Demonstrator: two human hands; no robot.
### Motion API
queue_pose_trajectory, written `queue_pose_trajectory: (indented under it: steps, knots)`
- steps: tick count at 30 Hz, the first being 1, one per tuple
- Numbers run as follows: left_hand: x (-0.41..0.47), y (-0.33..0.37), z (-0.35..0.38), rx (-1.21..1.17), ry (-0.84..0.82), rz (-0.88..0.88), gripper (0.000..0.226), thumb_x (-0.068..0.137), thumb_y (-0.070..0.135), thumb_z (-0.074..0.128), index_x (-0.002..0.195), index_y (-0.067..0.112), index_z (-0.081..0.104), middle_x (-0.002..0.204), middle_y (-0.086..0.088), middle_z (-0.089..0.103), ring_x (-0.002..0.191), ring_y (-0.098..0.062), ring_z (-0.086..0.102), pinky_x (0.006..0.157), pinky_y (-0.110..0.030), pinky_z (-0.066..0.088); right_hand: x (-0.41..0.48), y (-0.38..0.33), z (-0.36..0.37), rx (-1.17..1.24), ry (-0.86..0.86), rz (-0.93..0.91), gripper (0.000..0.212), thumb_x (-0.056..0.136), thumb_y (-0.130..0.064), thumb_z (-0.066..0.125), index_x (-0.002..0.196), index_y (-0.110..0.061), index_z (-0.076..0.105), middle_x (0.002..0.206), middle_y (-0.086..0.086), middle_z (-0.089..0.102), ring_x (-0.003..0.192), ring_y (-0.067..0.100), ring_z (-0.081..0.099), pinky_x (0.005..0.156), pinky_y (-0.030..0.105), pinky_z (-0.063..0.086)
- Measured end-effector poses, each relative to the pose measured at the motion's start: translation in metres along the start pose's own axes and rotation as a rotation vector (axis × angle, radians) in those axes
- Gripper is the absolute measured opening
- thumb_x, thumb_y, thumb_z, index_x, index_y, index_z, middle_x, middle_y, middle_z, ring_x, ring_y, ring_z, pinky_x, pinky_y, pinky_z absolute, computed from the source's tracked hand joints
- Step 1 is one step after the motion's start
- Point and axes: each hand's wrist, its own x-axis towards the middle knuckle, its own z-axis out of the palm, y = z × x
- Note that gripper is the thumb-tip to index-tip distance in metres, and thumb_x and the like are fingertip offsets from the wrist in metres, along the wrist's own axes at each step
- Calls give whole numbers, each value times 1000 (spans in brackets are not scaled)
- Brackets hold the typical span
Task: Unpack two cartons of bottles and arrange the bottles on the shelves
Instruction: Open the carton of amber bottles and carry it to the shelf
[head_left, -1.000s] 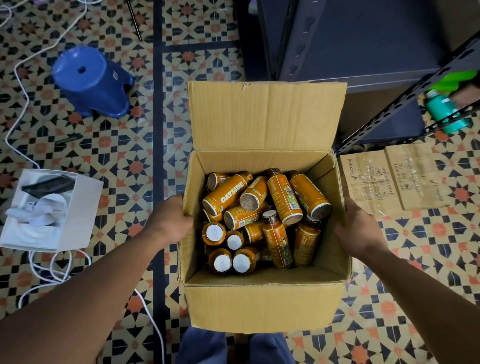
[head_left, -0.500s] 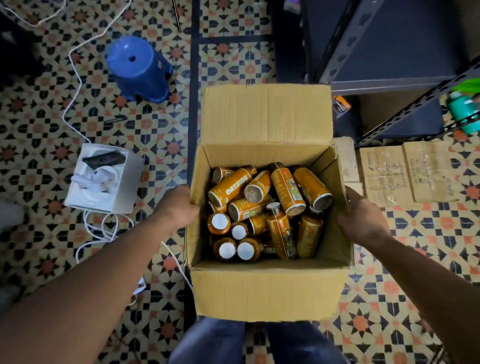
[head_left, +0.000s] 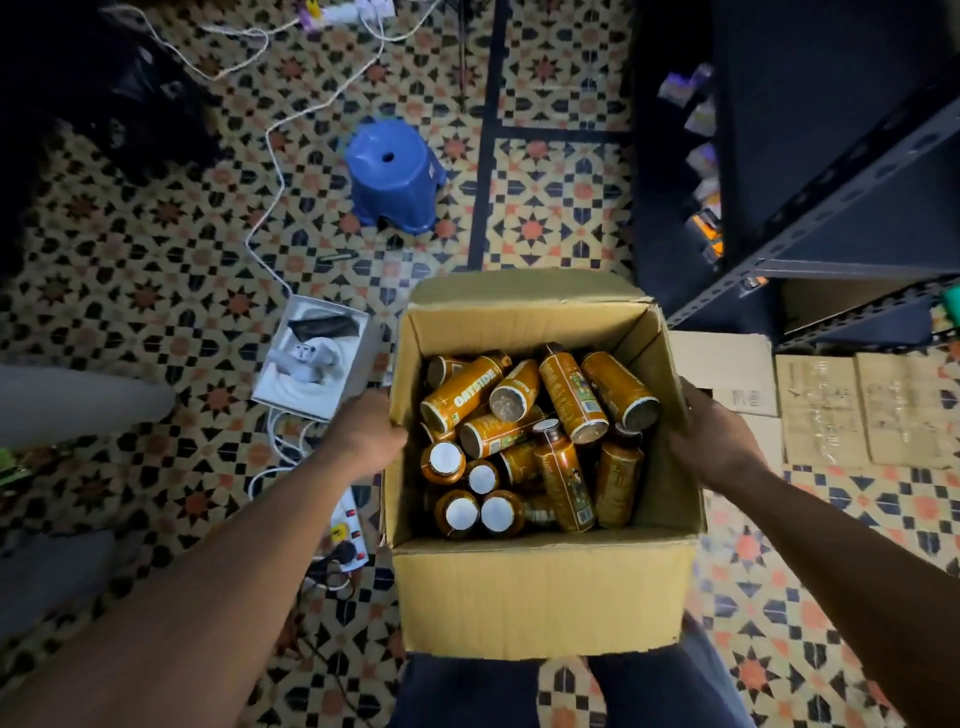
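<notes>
Flanking patterned tile floor (head_left: 156, 234), dark metal shelving (head_left: 883, 218)

Left hand (head_left: 363, 436) and right hand (head_left: 719, 441) fingertips hidden against carton (head_left: 540, 597), lower bottles (head_left: 517, 462) buried

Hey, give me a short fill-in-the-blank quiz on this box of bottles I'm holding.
1. The left hand and right hand hold the carton by its two ____.
2. One lying bottle shows the word ____.
3. The plastic stool beyond the carton is ____.
4. The upright bottles nearest the left hand have ____ caps.
Missing words: sides; OATSIDE; blue; white.
</notes>
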Motion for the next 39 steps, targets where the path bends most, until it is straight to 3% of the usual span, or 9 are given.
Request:
queue_pose_trajectory:
  steps: [5,8,12,18,23,28,32,36,39]
  knots:
    - [7,-25,-48,-39,54,70,42,85,15,57,125,24,57,106,-9,71,91,-30,66,79,-41,57,8,-49,2,44,60,-81,59,97,-17,57,150,-36,40,119,15,69,100,37,62,87,48,53]
    - [15,-27,-70,-130,71,119,80,90,8,59,151,44,21,113,-1,66,91,-26,67,79,-45,58,25,-74,-1,39,102,-134,64,98,-16,55,155,-37,35,120,20,68,105,44,62,89,48,52]
    - [39,-16,-99,-127,64,50,105,95,9,59,151,53,-17,97,-7,68,68,-28,68,61,-49,60,58,-103,-19,0,88,-167,77,96,-14,56,158,-44,22,118,23,67,103,44,62,87,45,50]
    - [103,11,-125,-70,51,54,109,94,10,62,149,55,-21,101,-12,68,64,-33,68,57,-53,57,113,-126,-43,48,86,-147,82,95,-15,58,159,-44,17,126,22,66,108,45,62,92,47,49]
    - [150,35,-140,-2,43,129,110,93,10,63,151,52,-19,145,-11,53,57,-17,65,48,-32,52,144,-124,-57,77,95,-65,88,92,-12,59,160,-44,15,130,18,66,107,42,64,93,44,50]
    - [195,63,-156,-1,1,199,109,93,9,63,151,53,-18,138,-15,57,57,-16,65,47,-27,49,168,-133,-72,101,131,-5,87,92,-10,59,161,-42,15,137,16,63,112,43,63,99,48,51]
    - [229,80,-175,44,-45,254,109,94,9,62,152,51,-20,119,-7,56,57,-25,66,50,-40,56,183,-142,-79,135,139,63,89,93,-11,58,161,-45,12,135,16,64,111,42,64,99,49,51]
    - [269,94,-200,65,-86,334,110,92,9,62,150,54,-19,128,-12,64,63,-22,68,55,-42,57,196,-157,-78,164,185,110,84,95,-16,58,160,-46,14,134,17,65,111,44,63,94,45,50]
    - [293,109,-222,99,-130,380,109,90,7,61,152,52,-16,106,-7,67,61,-18,65,48,-27,46,205,-169,-76,200,200,155,82,97,-21,58,158,-50,13,131,19,66,108,45,64,93,48,52]
